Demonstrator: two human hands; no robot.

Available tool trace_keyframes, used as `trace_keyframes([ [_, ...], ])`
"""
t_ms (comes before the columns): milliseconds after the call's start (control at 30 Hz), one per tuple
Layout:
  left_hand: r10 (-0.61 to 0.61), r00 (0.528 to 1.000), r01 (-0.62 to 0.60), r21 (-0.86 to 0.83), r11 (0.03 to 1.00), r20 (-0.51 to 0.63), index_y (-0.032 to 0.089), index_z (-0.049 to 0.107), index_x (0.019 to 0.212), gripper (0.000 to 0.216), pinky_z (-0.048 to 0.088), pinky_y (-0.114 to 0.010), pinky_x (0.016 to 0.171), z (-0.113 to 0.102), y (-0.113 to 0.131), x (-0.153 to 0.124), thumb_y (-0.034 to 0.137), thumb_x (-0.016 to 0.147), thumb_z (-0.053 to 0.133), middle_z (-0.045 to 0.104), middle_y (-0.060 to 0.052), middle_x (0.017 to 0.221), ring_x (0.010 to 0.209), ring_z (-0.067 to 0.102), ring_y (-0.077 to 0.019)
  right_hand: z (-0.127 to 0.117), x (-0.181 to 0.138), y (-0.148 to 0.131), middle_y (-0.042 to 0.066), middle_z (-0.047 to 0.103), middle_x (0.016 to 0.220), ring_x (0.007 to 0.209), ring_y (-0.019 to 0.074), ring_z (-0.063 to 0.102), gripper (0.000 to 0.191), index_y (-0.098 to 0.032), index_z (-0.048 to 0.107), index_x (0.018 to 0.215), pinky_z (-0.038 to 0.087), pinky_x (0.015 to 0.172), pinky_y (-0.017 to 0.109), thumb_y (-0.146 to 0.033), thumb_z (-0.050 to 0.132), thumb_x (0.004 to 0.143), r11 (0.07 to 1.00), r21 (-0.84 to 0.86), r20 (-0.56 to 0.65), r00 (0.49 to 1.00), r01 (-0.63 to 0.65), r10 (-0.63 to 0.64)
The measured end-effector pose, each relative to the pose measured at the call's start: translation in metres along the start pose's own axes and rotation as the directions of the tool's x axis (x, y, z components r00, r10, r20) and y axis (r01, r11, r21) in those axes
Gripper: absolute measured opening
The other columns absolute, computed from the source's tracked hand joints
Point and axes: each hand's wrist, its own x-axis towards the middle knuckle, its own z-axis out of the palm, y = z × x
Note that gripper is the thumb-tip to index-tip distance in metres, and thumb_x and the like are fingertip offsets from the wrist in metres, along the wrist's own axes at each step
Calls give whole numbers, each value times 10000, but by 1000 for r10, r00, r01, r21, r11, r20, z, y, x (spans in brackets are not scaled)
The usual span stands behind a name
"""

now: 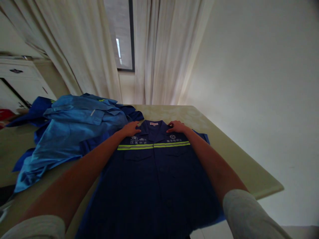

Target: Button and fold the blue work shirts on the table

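A dark navy work shirt [154, 179] with a yellow-green reflective stripe across the chest lies flat, front up, on the pale table [231, 149]. Its collar points away from me. My left hand [131, 128] rests on the shirt's left shoulder beside the collar, fingers laid flat. My right hand [177, 126] rests on the right shoulder beside the collar, fingers flat too. Both arms stretch out over the shirt's sides. Neither hand grips anything.
A heap of lighter blue work clothes [72, 129] lies on the table's left part, touching the shirt. White curtains [159, 49] and a window stand behind the table. A white wall is on the right, a white cabinet [17, 79] at far left.
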Motion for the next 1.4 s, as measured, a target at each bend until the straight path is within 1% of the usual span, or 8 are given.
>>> trace_keyframes([
  [233,7,990,53,-414,909,142,162,772,1002,432,559,-341,865,-10,-12,8,398,641,798,795,-72,1003,994,728,-301,-8,-14,15,82,747,1014,967,272,650,434,-183,738,1014,427,873,347,-555,777,794,994,-76,23,997,75,-74],
  [333,115,991,-134,-493,860,-68,175,747,940,297,556,-354,870,-17,-13,-7,359,709,719,761,-46,920,918,703,-253,-7,-36,32,101,724,997,951,260,622,347,-160,705,995,401,868,327,-478,707,857,963,-167,-123,965,210,-231],
  [433,294,909,-395,-385,834,-295,183,712,854,206,529,-352,927,-27,-17,-34,376,791,672,705,-57,953,940,663,-219,-2,-67,51,122,695,933,927,263,606,219,-161,662,896,383,896,349,-375,620,916,909,-277,-249,890,313,-382],
  [600,573,815,-509,-369,778,84,223,750,1008,301,531,-308,873,-46,-18,-77,485,886,667,691,-56,1054,942,654,-196,1,-111,77,86,678,919,895,246,610,97,-186,633,907,385,900,350,-214,637,814,854,-309,-158,863,418,-480],
  [833,406,901,-412,9,911,153,248,731,1090,339,493,-324,829,-54,-30,-84,459,979,491,718,-65,1081,934,666,-238,-6,-128,81,131,671,1162,970,253,644,529,-176,618,1302,413,921,360,-46,557,793,841,-434,-42,925,323,-378],
  [1033,213,935,-275,202,940,283,212,709,1028,261,441,-317,727,-60,-49,-93,411,918,582,711,-56,945,855,634,-236,-10,-132,78,146,641,1189,900,253,672,504,-215,600,1360,457,801,346,-48,480,899,822,-544,15,981,169,-192],
  [1233,295,955,-282,208,936,-30,222,618,1337,614,393,-512,1072,-51,-66,-95,509,807,735,622,-135,1370,1245,544,-373,-15,-124,74,180,666,1137,908,274,693,381,-181,624,1300,494,778,370,-85,457,971,819,-574,-37,999,-13,-10],
  [1400,238,969,-239,-9,971,-64,238,734,1098,407,470,-456,981,-48,-75,-94,541,836,664,706,-96,1098,1024,647,-320,-18,-135,21,213,681,1153,1109,347,649,395,-150,687,1217,490,951,476,-7,533,883,848,-511,-97,970,142,-221],
])
